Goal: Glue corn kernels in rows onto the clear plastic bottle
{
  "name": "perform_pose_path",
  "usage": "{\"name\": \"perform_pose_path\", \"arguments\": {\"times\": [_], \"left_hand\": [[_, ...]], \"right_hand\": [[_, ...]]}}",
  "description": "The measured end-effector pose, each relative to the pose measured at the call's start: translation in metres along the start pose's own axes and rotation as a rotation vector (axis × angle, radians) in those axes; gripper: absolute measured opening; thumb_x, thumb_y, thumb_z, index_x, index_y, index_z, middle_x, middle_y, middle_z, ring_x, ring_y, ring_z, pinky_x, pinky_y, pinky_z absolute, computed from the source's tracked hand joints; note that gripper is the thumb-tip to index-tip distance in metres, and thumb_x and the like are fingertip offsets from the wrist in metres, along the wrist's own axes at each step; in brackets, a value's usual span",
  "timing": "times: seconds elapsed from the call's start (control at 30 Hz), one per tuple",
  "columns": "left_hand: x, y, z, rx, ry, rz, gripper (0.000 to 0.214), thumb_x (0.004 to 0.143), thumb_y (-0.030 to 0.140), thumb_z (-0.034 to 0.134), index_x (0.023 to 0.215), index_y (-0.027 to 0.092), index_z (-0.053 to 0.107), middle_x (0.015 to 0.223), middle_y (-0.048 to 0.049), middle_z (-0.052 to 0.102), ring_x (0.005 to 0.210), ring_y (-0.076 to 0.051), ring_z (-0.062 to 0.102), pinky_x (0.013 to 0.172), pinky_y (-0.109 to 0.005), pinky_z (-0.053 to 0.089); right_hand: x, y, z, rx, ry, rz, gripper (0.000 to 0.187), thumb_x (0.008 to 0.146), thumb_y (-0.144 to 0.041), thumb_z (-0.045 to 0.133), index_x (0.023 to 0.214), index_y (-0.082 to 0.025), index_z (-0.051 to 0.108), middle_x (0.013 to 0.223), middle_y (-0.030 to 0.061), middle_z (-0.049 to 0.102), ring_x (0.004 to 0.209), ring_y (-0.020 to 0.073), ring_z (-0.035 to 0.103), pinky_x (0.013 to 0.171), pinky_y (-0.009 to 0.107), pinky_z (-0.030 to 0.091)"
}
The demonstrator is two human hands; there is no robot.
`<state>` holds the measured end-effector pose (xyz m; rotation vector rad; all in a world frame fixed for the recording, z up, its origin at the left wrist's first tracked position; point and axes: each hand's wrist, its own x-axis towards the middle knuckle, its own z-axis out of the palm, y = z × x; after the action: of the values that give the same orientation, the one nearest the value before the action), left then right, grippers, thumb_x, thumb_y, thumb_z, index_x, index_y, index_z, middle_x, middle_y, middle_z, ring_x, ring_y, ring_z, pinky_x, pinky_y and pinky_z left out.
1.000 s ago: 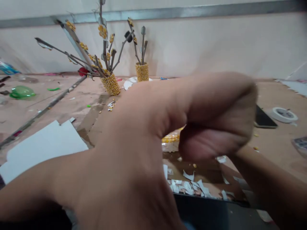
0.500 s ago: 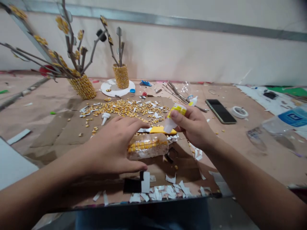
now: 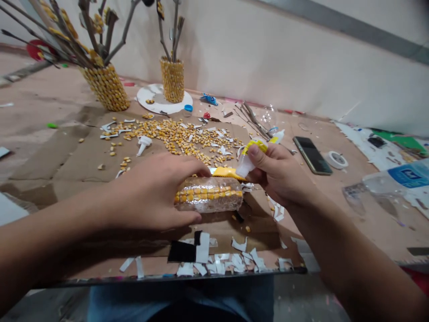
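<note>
A clear plastic cylinder [image 3: 209, 197] with rows of yellow corn kernels stuck along it lies sideways over the cardboard. My left hand [image 3: 164, 190] is curled round its left end, thumb in front and fingers behind. In my right hand [image 3: 276, 167] is a glue bottle [image 3: 246, 163] with a yellow label, tilted down to the left, just above the cylinder's right end. Behind the cylinder lies a yellow-handled cutter [image 3: 228, 173]. Loose corn kernels [image 3: 181, 138] are spread over the cardboard, and a white nozzle cap [image 3: 144, 144] lies left of them.
Two kernel-covered pots [image 3: 105, 87] with twigs stand at the back left, one on a white disc [image 3: 146, 93]. A phone [image 3: 312, 155], a tape roll [image 3: 336, 159] and a plastic bottle [image 3: 385, 181] lie right. White scraps [image 3: 237, 263] litter the front edge.
The view has tilted down and turned slightly. My left hand's fingers sit closer round the cylinder. The glue bottle remains in my right hand, near the cylinder's right end.
</note>
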<state>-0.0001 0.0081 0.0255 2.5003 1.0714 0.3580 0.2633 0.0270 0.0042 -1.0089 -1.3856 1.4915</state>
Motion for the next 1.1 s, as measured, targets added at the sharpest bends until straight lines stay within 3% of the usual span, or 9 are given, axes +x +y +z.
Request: {"name": "perform_pose_path", "arguments": {"times": [0.17,0.33,0.53,0.67,0.73,0.83,0.93,1.0,1.1], "left_hand": [[0.0,-0.004,0.002,-0.165,0.028,-0.013,0.041,0.076,0.034,0.079,0.115,0.022,0.075,0.112,-0.0083,0.081,0.1,-0.031,0.076,0.085,-0.041,0.057],[0.002,-0.011,0.004,-0.188,0.084,-0.02,0.045,0.076,0.035,0.078,0.118,0.021,0.075,0.11,-0.0104,0.082,0.098,-0.031,0.076,0.084,-0.042,0.058],[0.001,-0.012,0.006,-0.18,0.006,-0.027,0.047,0.078,0.039,0.081,0.121,0.021,0.075,0.113,-0.0095,0.082,0.1,-0.03,0.077,0.085,-0.037,0.058],[0.001,-0.022,-0.008,-0.173,0.073,0.001,0.052,0.082,0.05,0.081,0.124,0.02,0.075,0.118,-0.0111,0.081,0.104,-0.03,0.075,0.088,-0.039,0.057],[0.002,-0.034,-0.024,-0.163,0.194,-0.096,0.041,0.089,0.052,0.071,0.114,0.019,0.077,0.107,-0.0093,0.081,0.094,-0.027,0.073,0.083,-0.037,0.055],[0.002,-0.058,-0.051,-0.032,0.349,-0.402,0.03,0.09,0.047,0.065,0.091,0.019,0.075,0.082,-0.006,0.076,0.073,-0.022,0.064,0.069,-0.034,0.047],[-0.001,-0.081,-0.067,0.177,0.12,-0.64,0.038,0.081,0.058,0.072,0.078,0.02,0.073,0.072,-0.0062,0.072,0.066,-0.023,0.061,0.063,-0.035,0.039],[-0.002,-0.09,-0.067,0.254,-0.007,-0.695,0.046,0.077,0.068,0.074,0.074,0.022,0.073,0.07,-0.0071,0.073,0.065,-0.024,0.061,0.062,-0.034,0.037],[0.0,-0.095,-0.056,0.283,-0.051,-0.696,0.044,0.075,0.064,0.075,0.063,0.022,0.07,0.066,-0.0082,0.072,0.062,-0.024,0.06,0.06,-0.034,0.033]], "right_hand": [[-0.001,-0.004,0.004,0.0,0.059,-0.012,0.059,0.078,-0.067,0.09,0.067,-0.022,0.053,0.056,-0.0076,0.039,0.049,0.007,0.029,0.045,0.025,0.021],[-0.002,-0.014,0.005,0.115,0.114,0.016,0.059,0.074,-0.061,0.095,0.068,-0.022,0.051,0.053,-0.0087,0.038,0.046,0.0052,0.024,0.044,0.023,0.016],[-0.001,-0.022,-0.003,0.273,-0.02,0.152,0.048,0.081,-0.056,0.086,0.072,-0.022,0.053,0.05,-0.0118,0.034,0.04,0.003,0.013,0.041,0.022,0.015],[0.0,-0.021,-0.006,0.367,-0.058,0.182,0.039,0.078,-0.05,0.085,0.075,-0.021,0.058,0.049,-0.0113,0.039,0.038,0.0025,0.012,0.04,0.021,0.017],[-0.001,-0.019,-0.006,0.39,-0.025,0.173,0.035,0.075,-0.047,0.087,0.081,-0.021,0.063,0.049,-0.0089,0.047,0.038,0.0039,0.019,0.04,0.021,0.018],[-0.001,-0.013,-0.005,0.372,0.031,0.102,0.03,0.077,-0.04,0.089,0.094,-0.023,0.071,0.051,-0.0071,0.056,0.038,0.0051,0.028,0.041,0.02,0.016],[0.0,-0.009,-0.003,0.355,0.033,0.04,0.03,0.08,-0.04,0.089,0.101,-0.024,0.074,0.053,-0.0074,0.057,0.039,0.0042,0.028,0.04,0.019,0.017],[0.0,-0.01,-0.003,0.348,0.015,0.022,0.034,0.078,-0.042,0.091,0.099,-0.021,0.075,0.058,-0.006,0.059,0.042,0.0038,0.031,0.038,0.017,0.019],[-0.001,-0.011,-0.003,0.305,-0.019,-0.012,0.041,0.077,-0.048,0.095,0.096,-0.019,0.072,0.062,-0.0051,0.061,0.04,0.0028,0.034,0.035,0.016,0.018]]}}
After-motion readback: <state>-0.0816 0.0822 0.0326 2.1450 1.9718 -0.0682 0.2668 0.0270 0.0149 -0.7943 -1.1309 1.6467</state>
